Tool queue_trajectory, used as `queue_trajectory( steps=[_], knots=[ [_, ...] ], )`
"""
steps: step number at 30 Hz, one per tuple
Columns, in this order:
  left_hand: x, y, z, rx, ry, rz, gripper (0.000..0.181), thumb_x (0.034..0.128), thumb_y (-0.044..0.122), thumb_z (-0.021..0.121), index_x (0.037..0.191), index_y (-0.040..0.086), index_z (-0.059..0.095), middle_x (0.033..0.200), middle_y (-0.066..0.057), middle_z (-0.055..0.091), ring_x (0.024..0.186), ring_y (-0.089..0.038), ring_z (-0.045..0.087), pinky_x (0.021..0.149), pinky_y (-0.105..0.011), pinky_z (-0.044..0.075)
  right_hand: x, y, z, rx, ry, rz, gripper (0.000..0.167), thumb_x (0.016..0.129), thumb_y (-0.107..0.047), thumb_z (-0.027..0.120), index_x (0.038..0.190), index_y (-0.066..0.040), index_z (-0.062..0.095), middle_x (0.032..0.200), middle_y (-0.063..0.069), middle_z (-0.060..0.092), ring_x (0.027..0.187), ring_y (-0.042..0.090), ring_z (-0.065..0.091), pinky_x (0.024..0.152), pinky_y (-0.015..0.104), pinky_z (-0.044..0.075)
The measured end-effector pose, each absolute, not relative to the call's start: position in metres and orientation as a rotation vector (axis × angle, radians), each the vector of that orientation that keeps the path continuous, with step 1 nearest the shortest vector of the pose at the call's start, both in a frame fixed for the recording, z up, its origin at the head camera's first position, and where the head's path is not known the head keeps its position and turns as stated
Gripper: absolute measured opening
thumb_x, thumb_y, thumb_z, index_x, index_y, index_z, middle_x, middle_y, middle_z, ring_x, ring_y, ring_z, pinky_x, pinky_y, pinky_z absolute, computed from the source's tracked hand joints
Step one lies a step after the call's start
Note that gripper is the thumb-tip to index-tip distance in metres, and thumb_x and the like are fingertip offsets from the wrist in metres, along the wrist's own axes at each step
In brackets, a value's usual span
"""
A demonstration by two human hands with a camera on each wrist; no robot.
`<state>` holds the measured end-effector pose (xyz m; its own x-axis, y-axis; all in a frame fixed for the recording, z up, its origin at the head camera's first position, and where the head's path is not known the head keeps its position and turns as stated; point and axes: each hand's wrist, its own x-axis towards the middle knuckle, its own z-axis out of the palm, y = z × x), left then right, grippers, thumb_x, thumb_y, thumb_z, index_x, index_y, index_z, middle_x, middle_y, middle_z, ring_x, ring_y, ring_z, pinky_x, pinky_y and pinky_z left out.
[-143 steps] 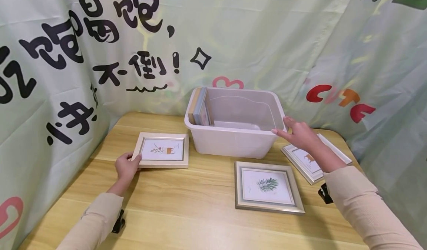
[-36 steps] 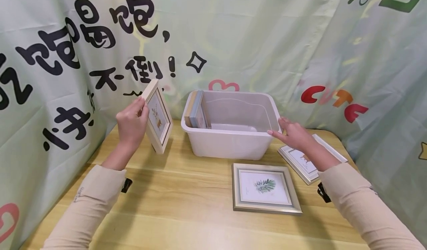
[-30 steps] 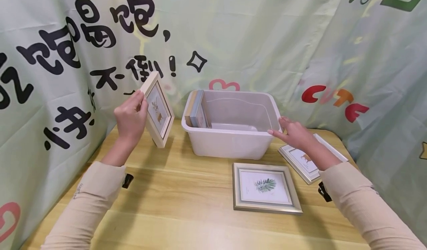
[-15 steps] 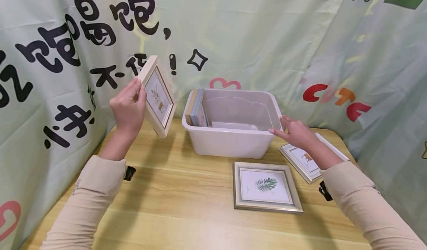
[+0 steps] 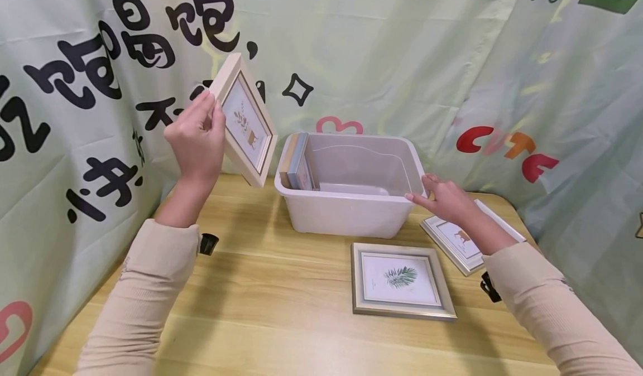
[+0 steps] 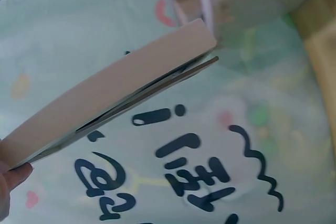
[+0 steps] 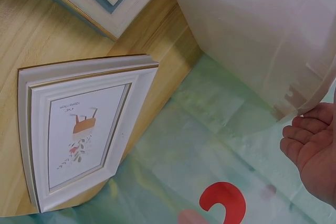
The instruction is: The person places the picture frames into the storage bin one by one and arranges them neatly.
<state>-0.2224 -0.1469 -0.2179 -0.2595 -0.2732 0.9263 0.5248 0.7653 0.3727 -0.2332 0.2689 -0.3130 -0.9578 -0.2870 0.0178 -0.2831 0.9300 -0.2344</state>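
Observation:
My left hand (image 5: 196, 136) pinches the upper left side of a pale wooden picture frame (image 5: 246, 125), which hangs tilted in the air left of the bin. Its print shows a small orange pot with a plant. In the left wrist view the frame's edge (image 6: 115, 85) appears, with a thin gap along the backing board. My right hand (image 5: 447, 197) grips the right rim of a light plastic storage bin (image 5: 346, 214), thumb over the front corner. From the right wrist view, its fingers (image 7: 299, 135) curl at the bin's outer rim. Some picture frames (image 5: 300, 167) stand upright inside, against the left wall.
A silver-gold picture frame (image 5: 402, 278) with a green leaf print lies flat before the bin. A white picture frame (image 5: 459, 239) lies to the right, partly under my forearm. Printed cloth (image 5: 382, 58) hangs behind the wooden table (image 5: 281, 309).
The pale frame lay flat on the table at first; my left hand has tipped it up and raised it well above the tabletop. My right hand stays on the bin's rim.

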Motion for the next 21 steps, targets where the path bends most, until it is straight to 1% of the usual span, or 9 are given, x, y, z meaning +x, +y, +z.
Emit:
queue_trajectory(
  steps=[4,8,10,16,21],
  knots=[
    [-0.222,-0.139,-0.206,-0.197,-1.647,-0.832,0.019,0.0856,0.005,0.059,0.098,-0.005,0.070,0.101,-0.019,0.069,0.099,-0.023,0.067,0.081,-0.034,0.055,-0.233,0.269,-0.313,-0.454,3.068,-0.366,0.080,0.091,-0.049,0.051,0.139,0.011,0.030,0.142,0.035,0.030,0.127,0.049,0.036,0.099,0.060,0.036],
    [-0.223,-0.130,-0.197,-0.211,-1.623,-0.886,0.018,0.0851,0.004,0.060,0.097,-0.005,0.070,0.101,-0.019,0.069,0.099,-0.023,0.067,0.087,-0.026,0.052,-0.233,0.269,-0.312,-0.452,3.064,-0.361,0.080,0.091,-0.049,0.050,0.140,0.010,0.029,0.142,0.035,0.030,0.127,0.049,0.036,0.100,0.060,0.036],
    [-0.224,-0.124,-0.194,-0.221,-1.613,-0.900,0.018,0.0848,0.004,0.060,0.097,-0.006,0.070,0.100,-0.020,0.069,0.099,-0.023,0.067,0.089,-0.025,0.051,-0.234,0.268,-0.312,-0.454,3.069,-0.358,0.080,0.091,-0.049,0.050,0.140,0.010,0.029,0.142,0.035,0.030,0.126,0.049,0.037,0.099,0.060,0.036],
    [-0.224,-0.108,-0.190,-0.231,-1.619,-0.915,0.018,0.0848,0.004,0.061,0.097,-0.006,0.070,0.101,-0.019,0.069,0.099,-0.022,0.067,0.082,-0.028,0.055,-0.234,0.268,-0.312,-0.455,3.075,-0.357,0.079,0.091,-0.050,0.050,0.140,0.009,0.030,0.141,0.035,0.031,0.122,0.049,0.042,0.097,0.060,0.039],
    [-0.225,-0.096,-0.191,-0.251,-1.616,-0.957,0.018,0.0847,0.002,0.060,0.097,-0.007,0.069,0.102,-0.019,0.068,0.099,-0.022,0.067,0.079,-0.029,0.056,-0.234,0.269,-0.314,-0.439,3.065,-0.360,0.081,0.091,-0.051,0.049,0.141,0.009,0.028,0.142,0.034,0.030,0.124,0.049,0.040,0.098,0.060,0.038]
  ],
)
